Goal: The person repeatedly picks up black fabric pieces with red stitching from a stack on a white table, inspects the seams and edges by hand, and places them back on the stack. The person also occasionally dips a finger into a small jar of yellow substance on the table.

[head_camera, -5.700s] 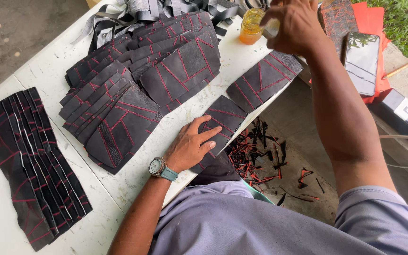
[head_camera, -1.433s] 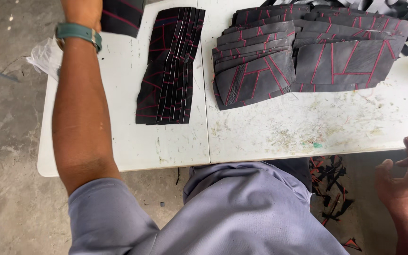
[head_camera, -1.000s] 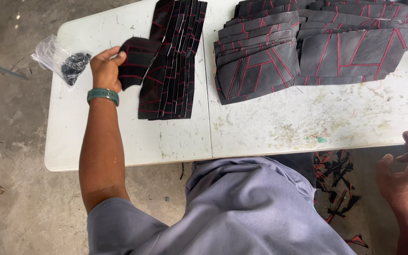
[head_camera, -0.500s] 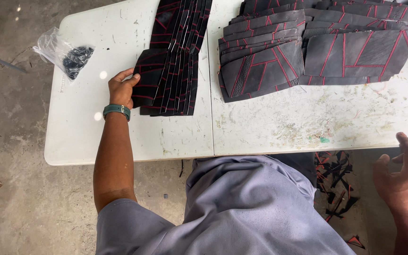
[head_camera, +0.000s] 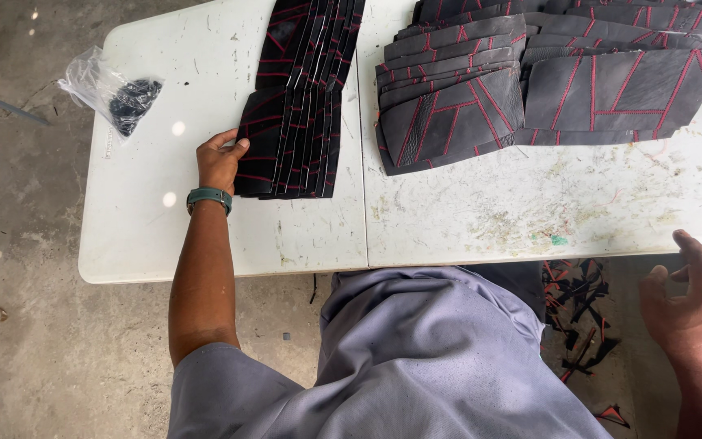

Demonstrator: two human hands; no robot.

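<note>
My left hand [head_camera: 219,159], with a green watch at the wrist, rests on the white table [head_camera: 302,236] and pinches the left edge of a fanned stack of black pieces with red stitching [head_camera: 298,106]. A larger heap of similar black pieces with red stitch lines [head_camera: 546,81] lies to the right on the table. My right hand [head_camera: 692,305] hangs below the table's front edge at the far right, fingers loosely spread, holding nothing.
A clear plastic bag with small black bits [head_camera: 111,91] lies at the table's left corner. Black and red offcuts [head_camera: 578,313] litter the concrete floor [head_camera: 18,244] under the table. My grey shirt fills the lower middle.
My left hand brought a black piece down onto the fanned stack and now holds the stack's left edge. My right hand stayed low at the right.
</note>
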